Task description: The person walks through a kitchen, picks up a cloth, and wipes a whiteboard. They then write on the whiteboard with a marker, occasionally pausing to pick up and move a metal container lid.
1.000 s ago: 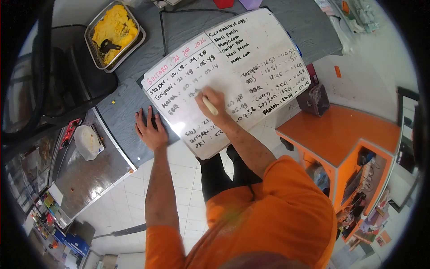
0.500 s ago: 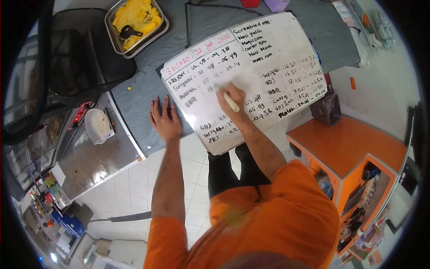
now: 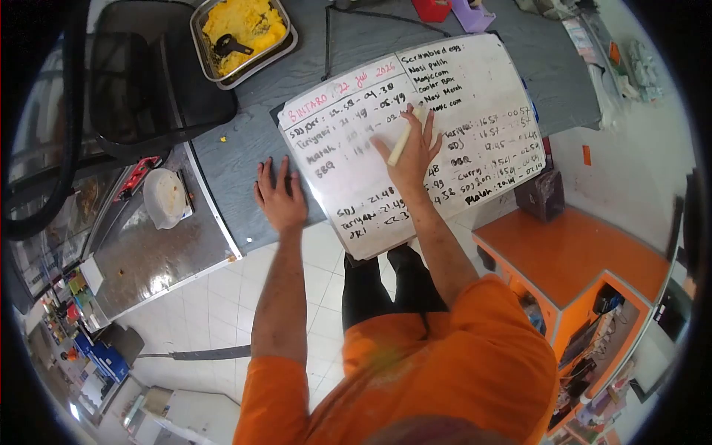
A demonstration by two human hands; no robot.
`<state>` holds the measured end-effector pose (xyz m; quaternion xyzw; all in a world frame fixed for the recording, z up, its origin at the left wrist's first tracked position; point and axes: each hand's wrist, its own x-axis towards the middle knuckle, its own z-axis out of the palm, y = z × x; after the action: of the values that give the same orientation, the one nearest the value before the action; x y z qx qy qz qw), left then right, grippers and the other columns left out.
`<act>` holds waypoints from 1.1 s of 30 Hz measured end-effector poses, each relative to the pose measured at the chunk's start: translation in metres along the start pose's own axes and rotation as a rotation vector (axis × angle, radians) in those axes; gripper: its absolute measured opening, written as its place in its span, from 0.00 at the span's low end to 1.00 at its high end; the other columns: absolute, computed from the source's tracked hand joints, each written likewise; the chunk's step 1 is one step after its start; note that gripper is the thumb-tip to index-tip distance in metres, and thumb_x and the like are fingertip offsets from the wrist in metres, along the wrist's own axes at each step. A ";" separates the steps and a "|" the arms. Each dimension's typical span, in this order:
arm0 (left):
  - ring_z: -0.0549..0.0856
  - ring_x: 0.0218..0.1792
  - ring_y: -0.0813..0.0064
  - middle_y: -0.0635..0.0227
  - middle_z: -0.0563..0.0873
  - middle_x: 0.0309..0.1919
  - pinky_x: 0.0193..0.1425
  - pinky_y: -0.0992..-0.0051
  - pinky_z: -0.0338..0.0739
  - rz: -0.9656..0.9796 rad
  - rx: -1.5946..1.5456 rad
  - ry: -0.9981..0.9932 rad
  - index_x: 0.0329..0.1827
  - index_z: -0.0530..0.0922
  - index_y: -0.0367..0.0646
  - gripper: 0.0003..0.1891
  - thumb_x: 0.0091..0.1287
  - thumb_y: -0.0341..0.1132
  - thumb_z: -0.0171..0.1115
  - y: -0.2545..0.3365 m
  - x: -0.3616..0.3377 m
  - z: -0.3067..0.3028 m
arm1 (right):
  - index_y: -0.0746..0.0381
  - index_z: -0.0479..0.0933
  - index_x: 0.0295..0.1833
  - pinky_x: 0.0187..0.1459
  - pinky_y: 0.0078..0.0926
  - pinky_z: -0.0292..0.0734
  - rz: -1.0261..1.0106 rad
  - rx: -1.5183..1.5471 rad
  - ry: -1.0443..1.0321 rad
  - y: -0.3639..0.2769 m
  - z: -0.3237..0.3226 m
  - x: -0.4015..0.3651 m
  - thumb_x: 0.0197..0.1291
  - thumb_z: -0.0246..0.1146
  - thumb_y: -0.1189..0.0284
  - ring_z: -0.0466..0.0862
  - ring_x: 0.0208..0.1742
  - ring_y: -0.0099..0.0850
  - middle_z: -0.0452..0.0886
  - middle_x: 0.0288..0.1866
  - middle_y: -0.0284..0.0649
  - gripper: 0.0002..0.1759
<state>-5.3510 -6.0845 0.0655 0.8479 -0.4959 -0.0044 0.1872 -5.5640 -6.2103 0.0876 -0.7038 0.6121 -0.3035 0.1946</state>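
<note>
A whiteboard (image 3: 348,178) with handwritten names and times lies tilted across the front edge of the grey table (image 3: 259,133). My right hand (image 3: 412,159) is over the middle of the board, fingers spread, with a pale marker (image 3: 400,145) held along the palm by the thumb. Part of the writing is hidden beneath this hand. My left hand (image 3: 282,199) rests flat on the table, just left of the board, its fingers apart and nothing in them.
A metal tray (image 3: 291,43) of yellow food with a black scoop stands at the back left, beside a black container (image 3: 159,74). Lower left, a white bowl (image 3: 165,199) sits on a metal counter. An orange desk (image 3: 571,248) is at the right.
My right hand has moved right and slightly up over the board, and its fingers have spread around the marker. My left hand stays on the table. The view has shifted slightly.
</note>
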 end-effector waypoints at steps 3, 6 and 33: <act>0.62 0.73 0.63 0.65 0.70 0.68 0.75 0.54 0.49 -0.002 -0.014 0.003 0.62 0.77 0.58 0.19 0.68 0.44 0.55 0.000 0.000 0.000 | 0.55 0.58 0.68 0.67 0.72 0.24 0.016 -0.041 -0.051 0.005 0.011 0.005 0.48 0.74 0.55 0.41 0.79 0.57 0.62 0.74 0.46 0.45; 0.62 0.73 0.63 0.65 0.70 0.68 0.75 0.55 0.49 -0.004 -0.003 -0.002 0.62 0.77 0.58 0.19 0.68 0.44 0.55 0.000 0.000 0.000 | 0.54 0.59 0.68 0.66 0.73 0.23 0.043 -0.066 -0.107 0.004 0.014 0.004 0.48 0.74 0.55 0.40 0.79 0.58 0.60 0.75 0.46 0.45; 0.61 0.73 0.65 0.68 0.70 0.68 0.76 0.56 0.48 -0.036 -0.021 -0.013 0.61 0.78 0.58 0.18 0.69 0.45 0.54 0.001 0.000 -0.002 | 0.66 0.73 0.52 0.29 0.16 0.72 0.198 1.168 -0.195 0.001 -0.019 0.019 0.67 0.51 0.73 0.73 0.24 0.21 0.76 0.31 0.38 0.13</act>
<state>-5.3515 -6.0845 0.0679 0.8545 -0.4818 -0.0184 0.1931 -5.5766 -6.2268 0.1044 -0.4447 0.3859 -0.5043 0.6317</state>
